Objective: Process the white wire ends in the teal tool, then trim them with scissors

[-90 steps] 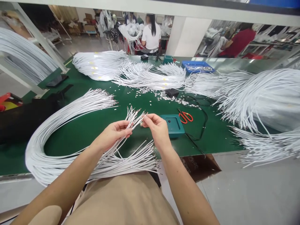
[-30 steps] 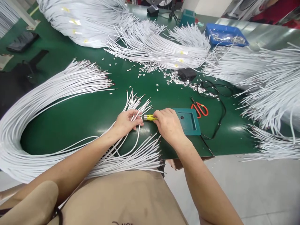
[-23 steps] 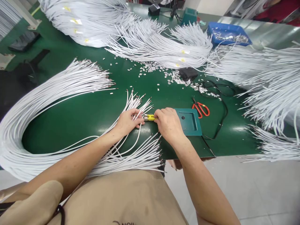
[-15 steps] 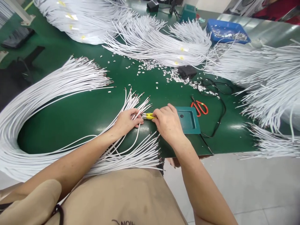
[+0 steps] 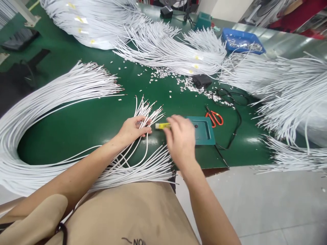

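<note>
Far left, the long curved bundle (image 5: 48,100) lies across the green bench (image 5: 84,132), just as it did a moment ago. Moving right, your left hand (image 5: 135,128) keeps a smaller bunch of white wires (image 5: 145,109) pinched between thumb and fingers, the ends fanned out above the bench. And here's the change: half a second ago the yellow tool (image 5: 163,126) sat right at your left fingertips; now a narrow gap shows, so tool and wires look parted, that contact seemingly over. Your right hand (image 5: 180,137) is blurred now, fingers curled around the tool; how tightly, I can't tell. Past it, the green tray (image 5: 204,132) and red-handled scissors (image 5: 208,112) rest unmoved.
</note>
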Demonstrator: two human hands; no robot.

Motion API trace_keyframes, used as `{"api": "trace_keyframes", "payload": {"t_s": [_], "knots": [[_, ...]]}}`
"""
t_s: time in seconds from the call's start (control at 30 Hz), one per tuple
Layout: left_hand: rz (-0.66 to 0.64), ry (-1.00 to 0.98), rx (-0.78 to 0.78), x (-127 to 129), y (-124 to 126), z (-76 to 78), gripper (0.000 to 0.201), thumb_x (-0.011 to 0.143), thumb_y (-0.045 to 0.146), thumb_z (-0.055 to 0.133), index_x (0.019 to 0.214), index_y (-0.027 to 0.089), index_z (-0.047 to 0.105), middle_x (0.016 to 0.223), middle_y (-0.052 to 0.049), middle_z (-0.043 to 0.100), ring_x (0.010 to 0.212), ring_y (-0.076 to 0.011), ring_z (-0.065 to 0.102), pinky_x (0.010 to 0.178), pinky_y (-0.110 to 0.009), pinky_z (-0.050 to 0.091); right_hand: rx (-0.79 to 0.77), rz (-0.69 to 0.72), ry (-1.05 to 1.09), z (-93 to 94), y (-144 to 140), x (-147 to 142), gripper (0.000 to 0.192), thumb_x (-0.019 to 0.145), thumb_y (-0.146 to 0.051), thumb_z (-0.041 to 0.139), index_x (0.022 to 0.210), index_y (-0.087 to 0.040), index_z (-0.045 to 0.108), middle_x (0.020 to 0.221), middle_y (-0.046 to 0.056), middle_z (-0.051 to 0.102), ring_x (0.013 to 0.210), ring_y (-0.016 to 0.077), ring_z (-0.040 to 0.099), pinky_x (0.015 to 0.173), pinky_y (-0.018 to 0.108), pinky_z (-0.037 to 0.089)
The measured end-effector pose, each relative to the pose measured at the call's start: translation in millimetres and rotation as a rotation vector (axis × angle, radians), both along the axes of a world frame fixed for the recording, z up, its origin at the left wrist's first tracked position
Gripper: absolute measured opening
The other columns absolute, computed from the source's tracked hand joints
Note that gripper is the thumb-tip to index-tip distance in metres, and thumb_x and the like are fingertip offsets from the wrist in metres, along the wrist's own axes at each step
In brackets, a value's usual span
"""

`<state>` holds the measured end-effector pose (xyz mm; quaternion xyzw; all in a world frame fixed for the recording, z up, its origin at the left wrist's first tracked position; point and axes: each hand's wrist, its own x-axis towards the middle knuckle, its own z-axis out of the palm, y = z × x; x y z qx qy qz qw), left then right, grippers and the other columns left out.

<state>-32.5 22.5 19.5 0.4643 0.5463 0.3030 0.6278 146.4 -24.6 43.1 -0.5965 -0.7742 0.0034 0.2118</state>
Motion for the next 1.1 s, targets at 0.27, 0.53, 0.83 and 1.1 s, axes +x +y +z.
{"api": "trace_keyframes", "payload": {"t_s": [0.27, 0.53, 0.83, 1.1], "knots": [[-0.020, -0.120, 0.052, -9.5, -6.8, 15.5, 0.042, 0.067, 0.025, 0.075, 0.104, 0.018, 0.058, 0.098, -0.004, 0.065, 0.073, -0.0150, 0.065, 0.049, -0.018, 0.043, -0.168, 0.593, -0.155, -16.8, -50.6, -70.5, 0.020, 0.085, -0.005, 0.042, 0.073, -0.016, 0.055, 0.071, 0.006, 0.059, 0.069, 0.0196, 0.051, 0.070, 0.036, 0.041], [-0.093, -0.339, -0.121, -24.6, -9.9, 21.7, 0.042, 0.073, 0.021, 0.073, 0.113, 0.021, 0.061, 0.109, -0.006, 0.063, 0.098, -0.0175, 0.061, 0.072, -0.022, 0.050, -0.550, 0.353, 0.265, -4.3, -50.0, -61.9, 0.017, 0.087, -0.021, 0.052, 0.072, -0.019, 0.059, 0.069, 0.001, 0.064, 0.061, 0.0135, 0.056, 0.057, 0.026, 0.039], [-0.050, -0.297, -0.095, -22.3, -17.5, 28.8, 0.027, 0.078, 0.029, 0.070, 0.102, 0.018, 0.068, 0.090, -0.002, 0.062, 0.080, -0.0101, 0.057, 0.072, -0.021, 0.045, -0.422, -0.233, 1.291, 6.1, 10.7, -40.6, 0.020, 0.083, -0.038, 0.056, 0.088, -0.019, 0.059, 0.071, -0.002, 0.058, 0.060, 0.0111, 0.058, 0.057, 0.024, 0.052], [-0.010, -0.187, 0.011, -16.8, -19.2, 37.5, 0.027, 0.076, 0.030, 0.071, 0.099, 0.018, 0.063, 0.089, 0.001, 0.058, 0.075, -0.0101, 0.059, 0.077, -0.025, 0.046, -0.476, -0.034, 1.358, 13.5, 27.8, -29.0, 0.032, 0.079, -0.029, 0.059, 0.110, -0.023, 0.062, 0.103, 0.005, 0.066, 0.097, 0.0172, 0.060, 0.085, 0.033, 0.050]]}}
